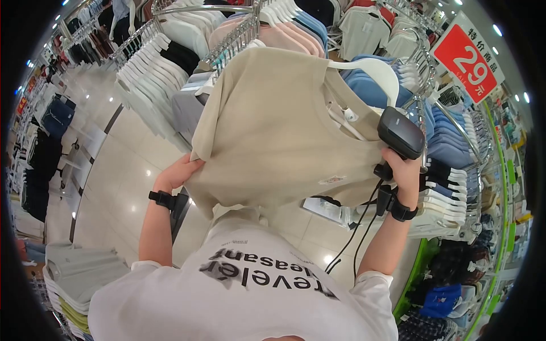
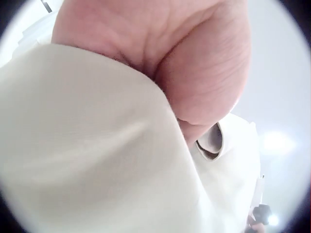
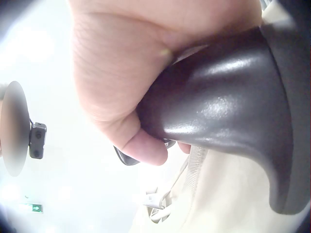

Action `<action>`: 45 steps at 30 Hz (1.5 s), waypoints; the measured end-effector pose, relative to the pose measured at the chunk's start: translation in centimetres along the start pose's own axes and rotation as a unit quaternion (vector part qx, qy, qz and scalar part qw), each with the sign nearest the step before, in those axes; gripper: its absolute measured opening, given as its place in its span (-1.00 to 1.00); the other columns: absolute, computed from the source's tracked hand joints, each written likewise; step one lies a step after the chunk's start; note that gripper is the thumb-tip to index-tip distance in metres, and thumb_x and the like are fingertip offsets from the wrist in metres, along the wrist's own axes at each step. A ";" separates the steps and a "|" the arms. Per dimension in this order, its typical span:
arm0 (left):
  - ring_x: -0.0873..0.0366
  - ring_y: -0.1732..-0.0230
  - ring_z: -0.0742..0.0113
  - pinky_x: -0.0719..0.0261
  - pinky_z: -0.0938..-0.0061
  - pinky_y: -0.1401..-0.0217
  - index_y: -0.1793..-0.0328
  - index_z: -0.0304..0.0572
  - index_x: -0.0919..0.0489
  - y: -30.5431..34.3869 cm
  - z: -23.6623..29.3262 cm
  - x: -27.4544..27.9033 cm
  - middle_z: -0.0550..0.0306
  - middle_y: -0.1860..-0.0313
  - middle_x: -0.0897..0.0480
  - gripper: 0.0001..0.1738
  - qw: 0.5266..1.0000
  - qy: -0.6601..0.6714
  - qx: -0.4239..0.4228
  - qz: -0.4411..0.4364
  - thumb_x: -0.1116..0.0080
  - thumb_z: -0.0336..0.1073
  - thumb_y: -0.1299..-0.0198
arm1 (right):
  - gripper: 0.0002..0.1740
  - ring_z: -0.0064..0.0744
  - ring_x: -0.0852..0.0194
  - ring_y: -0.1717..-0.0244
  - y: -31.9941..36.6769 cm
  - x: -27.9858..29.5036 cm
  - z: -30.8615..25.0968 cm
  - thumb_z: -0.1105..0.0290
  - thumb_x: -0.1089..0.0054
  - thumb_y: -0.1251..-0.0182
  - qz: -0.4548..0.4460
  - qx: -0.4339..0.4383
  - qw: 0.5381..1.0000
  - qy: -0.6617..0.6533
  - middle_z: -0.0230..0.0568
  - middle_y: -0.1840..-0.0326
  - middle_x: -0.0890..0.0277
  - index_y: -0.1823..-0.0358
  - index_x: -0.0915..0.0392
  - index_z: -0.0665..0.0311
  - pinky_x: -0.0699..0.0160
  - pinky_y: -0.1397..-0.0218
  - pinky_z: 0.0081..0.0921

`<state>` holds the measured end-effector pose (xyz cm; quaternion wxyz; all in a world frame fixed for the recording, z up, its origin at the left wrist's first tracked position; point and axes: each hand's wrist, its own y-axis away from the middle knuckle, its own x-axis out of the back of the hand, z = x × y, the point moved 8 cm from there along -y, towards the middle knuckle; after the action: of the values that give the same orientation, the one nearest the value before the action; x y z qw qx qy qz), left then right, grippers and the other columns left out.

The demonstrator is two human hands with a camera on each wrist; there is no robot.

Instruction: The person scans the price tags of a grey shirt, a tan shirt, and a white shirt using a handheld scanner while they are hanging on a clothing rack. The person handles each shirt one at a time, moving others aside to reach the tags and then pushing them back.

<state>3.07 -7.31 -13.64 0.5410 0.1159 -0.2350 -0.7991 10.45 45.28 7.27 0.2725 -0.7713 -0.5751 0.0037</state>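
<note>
A beige top [image 1: 273,125] on a white hanger [image 1: 372,74] spreads in front of me, its neckline toward the right and a small patch [image 1: 333,180] low on it. My left hand [image 1: 177,173] pinches its cloth near the sleeve edge; in the left wrist view the pale fabric [image 2: 87,141] runs under the thumb. In my right hand [image 1: 402,170] is a dark glossy handheld device [image 1: 401,133], shaped like a barcode scanner, its wide head over the garment's right side. The right wrist view shows the fingers wrapped around its handle [image 3: 209,97].
Racks of hanging shirts stand ahead, with white shirts [image 1: 153,85] at left and blue ones [image 1: 452,133] at right. A red sale sign [image 1: 469,62] rises at the right. Black cables [image 1: 355,233] hang by the right forearm. Tiled floor [image 1: 122,182] shows at left.
</note>
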 end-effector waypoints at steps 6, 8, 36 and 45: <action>-0.55 -0.42 0.24 -0.49 0.32 -0.49 -0.63 -0.18 -0.42 -0.4 -1.0 0.4 0.06 -0.45 -0.59 -0.37 1.000 0.015 0.010 -0.008 -0.11 -0.01 -0.58 | -0.72 -0.65 -0.48 0.29 0.4 0.1 0.5 0.64 -0.39 -0.13 -0.005 0.003 1.000 -0.009 -0.47 0.28 -0.61 0.09 -0.65 0.34 -0.48 0.20 -0.56; -0.55 -0.41 0.24 -0.49 0.33 -0.48 -0.62 -0.20 -0.43 -1.2 -2.6 1.1 0.05 -0.44 -0.60 -0.35 0.999 0.029 0.017 -0.034 -0.18 -0.04 -0.53 | -0.71 -0.65 -0.48 0.29 0.4 0.1 0.3 0.64 -0.39 -0.13 -0.004 0.000 1.000 -0.009 -0.47 0.28 -0.61 0.09 -0.65 0.34 -0.48 0.21 -0.56; -0.65 -0.31 0.27 -0.55 0.34 -0.40 -0.54 -0.35 -0.47 2.3 -6.7 2.4 0.04 -0.38 -0.66 -0.08 0.982 -0.098 0.163 0.001 -0.16 0.37 -0.44 | -0.71 -0.65 -0.46 0.30 0.1 -1.2 -2.0 0.63 -0.38 -0.12 -0.004 0.030 0.999 0.019 -0.46 0.28 -0.61 0.09 -0.65 0.36 -0.47 0.20 -0.56; -0.54 -0.45 0.15 -0.37 0.35 -0.54 -0.54 -0.40 -0.47 2.2 -9.3 4.8 -0.09 -0.43 -0.63 0.05 0.965 -0.199 0.163 0.048 -0.16 0.48 -0.36 | -0.71 -0.56 -0.52 0.27 0.0 -3.2 -3.9 0.61 -0.38 -0.11 -0.023 0.062 0.997 0.035 -0.40 0.25 -0.65 0.08 -0.66 0.36 -0.54 0.13 -0.50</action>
<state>7.08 -14.76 -20.26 0.4951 0.0303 -0.4704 -0.7299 10.58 40.85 9.60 0.3393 -0.7391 -0.5818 0.0062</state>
